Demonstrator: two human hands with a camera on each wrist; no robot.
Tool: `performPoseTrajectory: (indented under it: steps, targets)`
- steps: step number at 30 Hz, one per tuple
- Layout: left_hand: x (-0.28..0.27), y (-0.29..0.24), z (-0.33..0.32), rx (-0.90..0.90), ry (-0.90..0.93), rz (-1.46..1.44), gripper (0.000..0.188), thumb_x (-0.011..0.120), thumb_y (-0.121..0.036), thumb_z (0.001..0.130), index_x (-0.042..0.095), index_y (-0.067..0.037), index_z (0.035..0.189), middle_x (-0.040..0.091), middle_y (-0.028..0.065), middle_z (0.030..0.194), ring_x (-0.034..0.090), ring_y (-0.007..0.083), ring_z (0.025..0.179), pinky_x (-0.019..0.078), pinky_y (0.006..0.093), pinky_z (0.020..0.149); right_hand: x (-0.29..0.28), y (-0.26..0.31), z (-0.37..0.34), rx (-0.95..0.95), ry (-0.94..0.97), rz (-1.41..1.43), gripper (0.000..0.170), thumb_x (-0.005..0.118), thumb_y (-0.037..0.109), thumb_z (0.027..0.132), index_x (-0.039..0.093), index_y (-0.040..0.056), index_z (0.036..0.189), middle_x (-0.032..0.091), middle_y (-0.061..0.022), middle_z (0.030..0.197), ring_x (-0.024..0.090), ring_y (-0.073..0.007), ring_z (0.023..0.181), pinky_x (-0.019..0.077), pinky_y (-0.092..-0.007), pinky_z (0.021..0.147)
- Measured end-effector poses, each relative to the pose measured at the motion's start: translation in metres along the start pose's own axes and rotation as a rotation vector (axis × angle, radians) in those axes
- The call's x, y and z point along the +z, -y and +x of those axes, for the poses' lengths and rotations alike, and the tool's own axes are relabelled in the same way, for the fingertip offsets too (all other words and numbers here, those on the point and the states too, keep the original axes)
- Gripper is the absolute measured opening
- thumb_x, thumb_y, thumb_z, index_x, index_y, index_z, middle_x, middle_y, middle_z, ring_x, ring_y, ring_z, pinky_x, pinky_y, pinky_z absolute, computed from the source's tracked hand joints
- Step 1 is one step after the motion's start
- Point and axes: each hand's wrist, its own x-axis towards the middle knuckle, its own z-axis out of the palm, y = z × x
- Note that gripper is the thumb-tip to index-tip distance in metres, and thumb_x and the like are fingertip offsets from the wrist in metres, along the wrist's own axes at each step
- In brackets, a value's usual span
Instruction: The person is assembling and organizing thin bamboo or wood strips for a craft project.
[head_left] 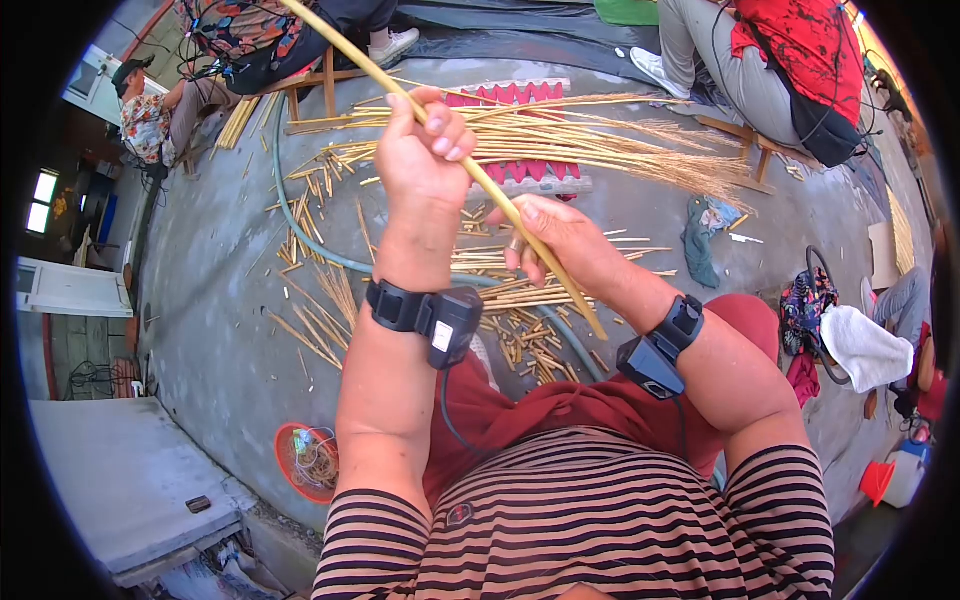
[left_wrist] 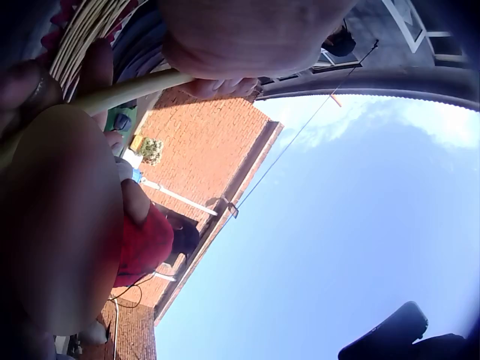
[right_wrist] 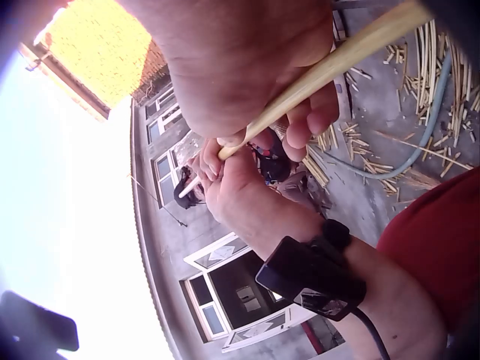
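Note:
A long, smooth, straw-yellow stalk (head_left: pixel 490 188) runs slantwise through both hands, from the top of the head view down to a cut lower end above the lap. My left hand (head_left: pixel 425 145) grips it higher up, fingers curled round it. Lower down, my right hand (head_left: pixel 560 238) holds it with the thumb laid along the top and fingers beneath. The right wrist view shows the stalk (right_wrist: pixel 322 71) crossing under the right palm (right_wrist: pixel 247 67) to the left hand (right_wrist: pixel 232 180) beyond. In the left wrist view, the stalk (left_wrist: pixel 127 91) spans between the hands.
Long stalks with feathery tops (head_left: pixel 620 150) lie across a red-and-grey rack (head_left: pixel 540 185). Short cut pieces (head_left: pixel 530 345) litter the concrete floor around a hose (head_left: pixel 330 255). An orange bowl (head_left: pixel 290 470) stands at left. Other people sit around, one in a red top (head_left: pixel 800 60).

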Motion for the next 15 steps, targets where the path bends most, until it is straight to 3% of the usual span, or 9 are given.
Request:
performPoseTrajectory:
  steps: [1, 4, 5, 8, 9, 12, 13, 15]
  targets:
    - [-0.006, -0.010, 0.004, 0.023, 0.000, -0.014, 0.042, 0.032, -0.037, 0.101, 0.054, -0.002, 0.094, 0.037, -0.0008, 0.058, 0.032, 0.0091, 0.047, 0.0280, 0.0241, 0.042, -0.001, -0.006, -0.001, 0.027, 0.023, 0.002, 0.044, 0.033, 0.040, 0.100, 0.053, 0.0036, 0.114, 0.058, -0.0041, 0.070, 0.051, -0.0059, 0.050, 0.0417, -0.0183, 0.045]
    - [-0.018, -0.033, 0.015, 0.035, 0.087, -0.049, 0.044, 0.030, -0.038, 0.101, 0.054, -0.002, 0.097, 0.039, 0.0000, 0.060, 0.035, 0.0104, 0.049, 0.0310, 0.0251, 0.045, -0.005, -0.009, -0.007, 0.151, 0.118, 0.076, 0.041, 0.035, 0.037, 0.100, 0.053, 0.0037, 0.114, 0.058, -0.0045, 0.071, 0.050, -0.0058, 0.047, 0.0403, -0.0183, 0.042]
    - [-0.020, -0.035, 0.014, 0.027, 0.127, -0.058, 0.045, 0.029, -0.039, 0.101, 0.054, -0.002, 0.099, 0.040, 0.0005, 0.061, 0.037, 0.0111, 0.050, 0.0327, 0.0256, 0.046, -0.005, -0.008, -0.009, 0.186, 0.143, 0.094, 0.037, 0.036, 0.035, 0.100, 0.054, 0.0051, 0.112, 0.056, -0.0030, 0.068, 0.043, -0.0040, 0.043, 0.0348, -0.0176, 0.039]
    - [0.008, -0.013, 0.000, 0.110, -0.121, 0.077, 0.046, 0.026, -0.041, 0.101, 0.053, -0.003, 0.103, 0.046, 0.0029, 0.068, 0.044, 0.0149, 0.058, 0.0397, 0.0292, 0.055, -0.005, -0.008, -0.012, 0.186, 0.044, 0.105, 0.033, 0.039, 0.033, 0.099, 0.056, 0.0069, 0.109, 0.053, -0.0012, 0.066, 0.035, -0.0021, 0.042, 0.0280, -0.0167, 0.038]
    - [-0.002, -0.002, -0.001, 0.055, -0.025, 0.109, 0.046, 0.025, -0.041, 0.101, 0.052, -0.004, 0.106, 0.051, 0.0053, 0.074, 0.049, 0.0184, 0.066, 0.0434, 0.0336, 0.063, -0.004, -0.010, -0.011, 0.163, -0.007, 0.127, 0.030, 0.041, 0.033, 0.099, 0.058, 0.0082, 0.107, 0.050, 0.0003, 0.065, 0.029, -0.0014, 0.042, 0.0236, -0.0170, 0.038]
    - [0.011, 0.041, -0.023, -0.064, -0.070, 0.151, 0.039, 0.032, -0.041, 0.100, 0.051, -0.006, 0.098, 0.049, 0.0041, 0.066, 0.048, 0.0179, 0.057, 0.0440, 0.0339, 0.054, -0.007, -0.009, -0.009, 0.072, -0.134, 0.169, 0.026, 0.044, 0.033, 0.098, 0.054, 0.0091, 0.099, 0.049, 0.0001, 0.064, 0.030, -0.0021, 0.041, 0.0233, -0.0174, 0.037]
    - [0.012, 0.053, -0.029, -0.121, -0.059, 0.058, 0.036, 0.036, -0.039, 0.099, 0.049, -0.006, 0.094, 0.047, 0.0037, 0.062, 0.045, 0.0163, 0.052, 0.0415, 0.0320, 0.048, -0.007, -0.011, -0.007, 0.060, -0.205, 0.177, 0.025, 0.045, 0.034, 0.098, 0.052, 0.0096, 0.096, 0.049, -0.0001, 0.063, 0.030, -0.0025, 0.041, 0.0231, -0.0175, 0.037]
    - [0.020, 0.062, -0.035, -0.089, -0.067, 0.137, 0.036, 0.036, -0.039, 0.100, 0.046, -0.006, 0.088, 0.042, 0.0023, 0.057, 0.037, 0.0123, 0.043, 0.0349, 0.0270, 0.041, -0.009, -0.016, -0.007, 0.031, -0.177, 0.194, 0.025, 0.045, 0.035, 0.097, 0.049, 0.0105, 0.094, 0.048, -0.0011, 0.063, 0.030, -0.0034, 0.040, 0.0231, -0.0176, 0.036]
